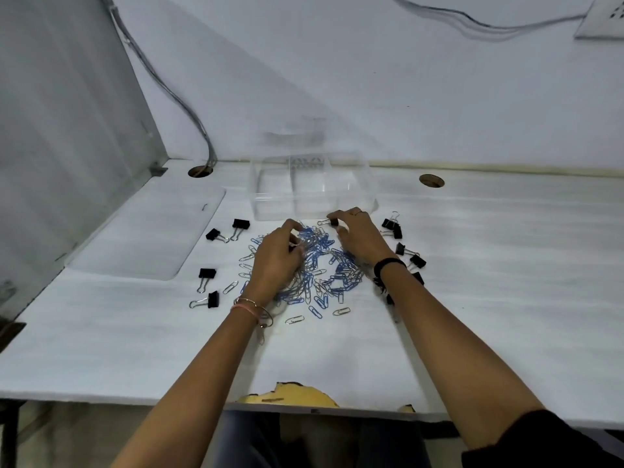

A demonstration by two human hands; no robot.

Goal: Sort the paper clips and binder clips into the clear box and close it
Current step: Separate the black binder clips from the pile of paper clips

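Note:
A heap of blue and silver paper clips [324, 275] lies in the middle of the white desk. Black binder clips lie around it, some on the left [240, 225] and some on the right [393, 228]. The clear box [314, 189] stands open behind the heap, divided into compartments that look empty. Its clear lid [148, 234] lies flat to the left. My right hand [359, 236] pinches a small black binder clip [332, 222] just in front of the box. My left hand [277, 258] rests on the heap with its fingers curled on what look like paper clips.
Two round cable holes [200, 171] [431, 180] sit near the desk's back edge. A grey partition [67, 146] walls off the left side. Cables run down the wall behind. The desk's front edge is chipped [287, 396].

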